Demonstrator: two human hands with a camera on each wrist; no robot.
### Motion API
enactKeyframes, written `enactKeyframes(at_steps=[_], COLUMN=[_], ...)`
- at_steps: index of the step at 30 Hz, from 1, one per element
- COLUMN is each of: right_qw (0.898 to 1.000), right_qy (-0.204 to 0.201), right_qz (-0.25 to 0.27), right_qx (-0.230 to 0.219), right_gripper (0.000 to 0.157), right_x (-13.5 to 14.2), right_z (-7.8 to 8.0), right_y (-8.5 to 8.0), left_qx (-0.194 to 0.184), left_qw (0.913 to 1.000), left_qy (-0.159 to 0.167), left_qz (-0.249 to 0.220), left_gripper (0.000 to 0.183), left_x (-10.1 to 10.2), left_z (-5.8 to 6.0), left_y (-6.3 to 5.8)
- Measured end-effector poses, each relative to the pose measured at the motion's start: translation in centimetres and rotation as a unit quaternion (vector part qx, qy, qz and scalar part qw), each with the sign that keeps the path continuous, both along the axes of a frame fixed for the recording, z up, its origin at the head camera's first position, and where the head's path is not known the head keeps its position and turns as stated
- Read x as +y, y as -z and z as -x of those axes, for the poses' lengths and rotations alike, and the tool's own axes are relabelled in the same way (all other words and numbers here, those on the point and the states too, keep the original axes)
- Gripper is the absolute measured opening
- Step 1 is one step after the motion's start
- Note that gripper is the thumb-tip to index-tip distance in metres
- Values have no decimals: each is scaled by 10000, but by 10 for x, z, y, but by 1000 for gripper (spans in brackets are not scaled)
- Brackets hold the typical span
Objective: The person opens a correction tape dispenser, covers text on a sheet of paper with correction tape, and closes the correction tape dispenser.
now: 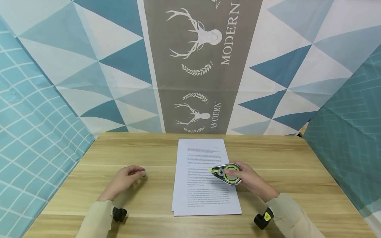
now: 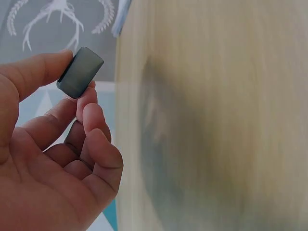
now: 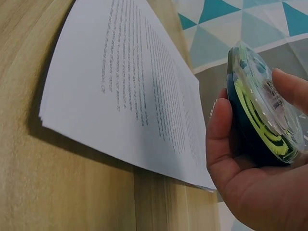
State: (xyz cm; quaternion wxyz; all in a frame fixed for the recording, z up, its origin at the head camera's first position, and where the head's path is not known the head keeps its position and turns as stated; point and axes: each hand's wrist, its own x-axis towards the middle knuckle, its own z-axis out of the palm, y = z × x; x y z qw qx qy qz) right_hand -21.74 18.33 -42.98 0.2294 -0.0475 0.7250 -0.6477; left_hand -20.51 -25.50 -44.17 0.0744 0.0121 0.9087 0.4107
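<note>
In the head view, a correction tape dispenser [image 1: 230, 178] with a clear case and lime-green parts is gripped by my right hand [image 1: 251, 181] over the right side of a stack of printed paper [image 1: 205, 155]. Its lime-green tip points left across the text. The right wrist view shows the thumb on the clear face of the dispenser [image 3: 260, 113] and fingers behind the dark side. Left of the paper, my left hand [image 1: 125, 178] pinches a small dark grey cap-like piece [image 2: 81, 72] between thumb and fingertips, above the table.
The paper lies near the middle of a light wooden table [image 1: 143, 205]. A patterned cloth wall with deer heads [image 1: 196, 66] rises behind the table's far edge, and blue cloth [image 1: 32, 115] hangs on the left side. Both wrists wear black camera mounts [image 1: 119, 214].
</note>
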Motion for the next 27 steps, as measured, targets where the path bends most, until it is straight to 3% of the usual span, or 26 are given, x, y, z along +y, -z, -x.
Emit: enactKeyframes(at_steps=[8,19,27], right_qw=[10000,10000,9998], right_qy=[11,-10,-65], right_qz=[-5,81,204], right_qx=[13,-17,9], right_gripper=[57,53,51], right_x=[3,4,4], right_z=[1,1,-1], right_y=[2,7,7], left_qx=[-304,-591,-578], left_qw=[9992,9976,9966], left_qy=[-229,-117,-81], left_qz=[146,351,580], left_gripper=[46,51,49], left_x=[-20,-30,-31], left_z=[-1,1,3], left_y=[7,10,14])
